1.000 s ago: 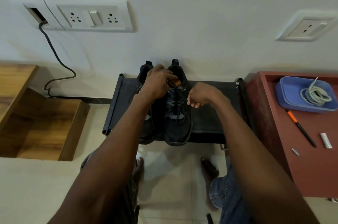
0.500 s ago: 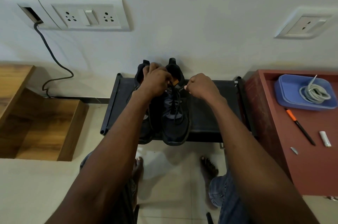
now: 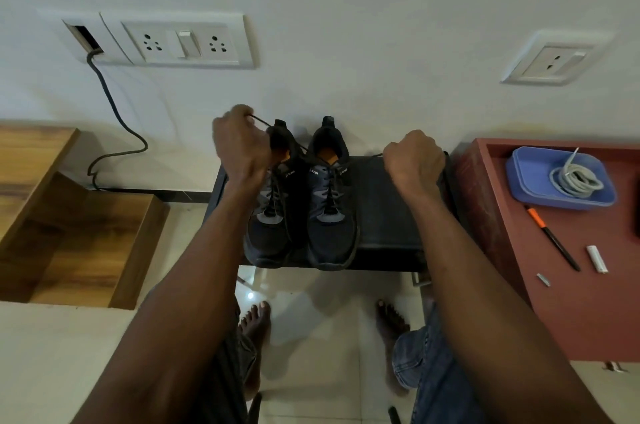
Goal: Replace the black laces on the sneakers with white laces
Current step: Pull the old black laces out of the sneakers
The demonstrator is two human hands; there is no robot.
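Note:
Two black sneakers stand side by side on a black bench, toes toward me: the left sneaker and the right sneaker. Both carry black laces. My left hand, raised left of the shoes, pinches one black lace end that runs taut to the right sneaker. My right hand, out to the right over the bench, grips the other end, also pulled taut. A coil of white laces lies in a blue tray on the red table.
The red table at right also holds an orange-and-black pen and small white pieces. A wooden step unit sits at left. A black cable hangs down the wall. My bare feet rest on the tiled floor.
Both hands have moved apart from the right sneaker's tongue, the left up and leftward, the right out to the right, drawing the two black lace ends out straight.

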